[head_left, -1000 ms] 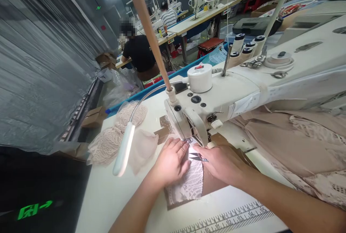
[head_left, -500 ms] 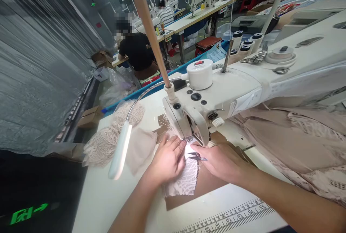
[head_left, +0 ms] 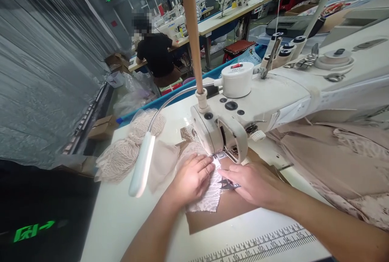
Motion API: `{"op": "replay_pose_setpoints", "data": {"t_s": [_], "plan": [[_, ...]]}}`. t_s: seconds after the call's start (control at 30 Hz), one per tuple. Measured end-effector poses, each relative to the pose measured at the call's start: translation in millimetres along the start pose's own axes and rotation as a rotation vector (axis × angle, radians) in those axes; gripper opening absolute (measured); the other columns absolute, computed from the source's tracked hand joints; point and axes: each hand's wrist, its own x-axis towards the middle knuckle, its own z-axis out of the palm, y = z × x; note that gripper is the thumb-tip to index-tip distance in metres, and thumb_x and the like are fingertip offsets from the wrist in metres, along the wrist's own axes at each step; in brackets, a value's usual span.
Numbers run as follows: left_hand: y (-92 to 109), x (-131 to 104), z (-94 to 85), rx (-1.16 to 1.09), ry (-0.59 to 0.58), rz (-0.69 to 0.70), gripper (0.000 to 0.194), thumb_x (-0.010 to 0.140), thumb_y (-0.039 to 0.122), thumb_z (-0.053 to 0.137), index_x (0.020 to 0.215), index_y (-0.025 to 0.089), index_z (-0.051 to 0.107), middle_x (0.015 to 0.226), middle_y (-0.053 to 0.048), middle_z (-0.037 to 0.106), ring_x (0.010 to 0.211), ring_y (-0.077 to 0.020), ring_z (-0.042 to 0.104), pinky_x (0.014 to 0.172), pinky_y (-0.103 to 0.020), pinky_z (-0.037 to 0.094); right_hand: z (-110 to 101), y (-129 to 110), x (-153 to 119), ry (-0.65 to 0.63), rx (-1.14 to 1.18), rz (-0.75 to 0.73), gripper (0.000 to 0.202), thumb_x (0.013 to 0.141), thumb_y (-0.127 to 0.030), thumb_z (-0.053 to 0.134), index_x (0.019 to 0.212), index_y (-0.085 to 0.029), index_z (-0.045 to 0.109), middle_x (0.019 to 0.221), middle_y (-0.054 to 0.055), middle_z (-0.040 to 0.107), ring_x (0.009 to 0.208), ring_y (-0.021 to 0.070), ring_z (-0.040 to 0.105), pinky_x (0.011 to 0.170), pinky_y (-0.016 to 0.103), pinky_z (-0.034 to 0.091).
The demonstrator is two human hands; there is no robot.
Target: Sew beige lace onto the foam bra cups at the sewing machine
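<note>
Pale lace fabric (head_left: 209, 199) lies over a brown sheet (head_left: 237, 207) and runs up under the head of a white sewing machine (head_left: 208, 130). My left hand (head_left: 193, 179) rests flat on the lace, its fingers reaching close to the needle area. Small thread snips (head_left: 228, 185) are held in my right hand (head_left: 252, 181), their blades pointing left over the lace. The right index finger stretches toward the fabric edge just right of the left fingertips. The needle itself is too small to make out.
A lit lamp (head_left: 142, 164) on a bendy neck hangs left of the hands. Behind it lie lace cups (head_left: 118, 160). A ruler strip (head_left: 261, 248) runs along the front edge, and beige fabric (head_left: 319, 156) heaps at the right. A person in black (head_left: 154, 55) sits farther back.
The lace has advanced a little toward the machine head, with my left hand on it. The camera view has shifted slightly, so the machine appears farther right.
</note>
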Motion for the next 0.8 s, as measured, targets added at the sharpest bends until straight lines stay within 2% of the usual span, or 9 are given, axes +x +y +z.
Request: {"op": "replay_pose_setpoints", "data": {"t_s": [0.2, 0.3, 0.43, 0.63, 0.8], "plan": [[-0.9, 1.1, 4.3, 0.006, 0.087, -0.037, 0.032, 0.091, 0.018, 0.047, 0.119, 0.009, 0.057, 0.123, -0.014, 0.06, 0.108, -0.0289, 0.054, 0.092, -0.047, 0.049, 12.1, 2.4, 3.3, 0.081, -0.1, 0.017, 0.041, 0.075, -0.011, 0.047, 0.11, -0.021, 0.064, 0.083, 0.003, 0.068, 0.058, 0.0155, 0.052, 0.052, 0.028, 0.026], [0.0, 2.1, 3.8, 0.019, 0.088, -0.051, 0.032, 0.091, 0.019, 0.047, 0.12, 0.009, 0.056, 0.123, -0.014, 0.059, 0.108, -0.0298, 0.054, 0.09, -0.046, 0.05, 15.1, 2.0, 5.5, 0.136, -0.142, 0.025, 0.042, 0.074, -0.011, 0.046, 0.111, -0.021, 0.063, 0.091, 0.003, 0.069, 0.056, 0.0144, 0.051, 0.05, 0.028, 0.025], [-0.3, 1.4, 4.8, 0.038, 0.076, -0.072, 0.035, 0.091, 0.018, 0.046, 0.124, 0.009, 0.054, 0.124, -0.015, 0.058, 0.11, -0.0306, 0.053, 0.09, -0.048, 0.05, 17.9, 2.2, 5.3, 0.178, -0.209, 0.044, 0.045, 0.071, -0.009, 0.046, 0.112, -0.02, 0.062, 0.091, 0.004, 0.069, 0.053, 0.0134, 0.049, 0.048, 0.029, 0.021], [-0.6, 0.3, 4.8, 0.03, 0.089, -0.024, 0.032, 0.091, 0.015, 0.044, 0.121, 0.011, 0.054, 0.125, -0.015, 0.058, 0.11, -0.0292, 0.053, 0.091, -0.048, 0.049, 16.4, 6.1, 0.9, 0.193, -0.192, -0.092, 0.044, 0.068, -0.005, 0.051, 0.107, -0.02, 0.064, 0.076, 0.002, 0.064, 0.056, 0.0133, 0.05, 0.051, 0.029, 0.023], [1.9, 3.1, 0.5, -0.003, 0.055, 0.067, 0.031, 0.092, 0.017, 0.044, 0.121, 0.012, 0.054, 0.123, -0.014, 0.06, 0.113, -0.0283, 0.052, 0.094, -0.047, 0.047, 10.6, 4.9, -1.4, 0.153, -0.124, -0.146, 0.043, 0.063, -0.002, 0.053, 0.101, -0.019, 0.065, 0.076, 0.001, 0.062, 0.062, 0.0136, 0.052, 0.053, 0.027, 0.027]]}}
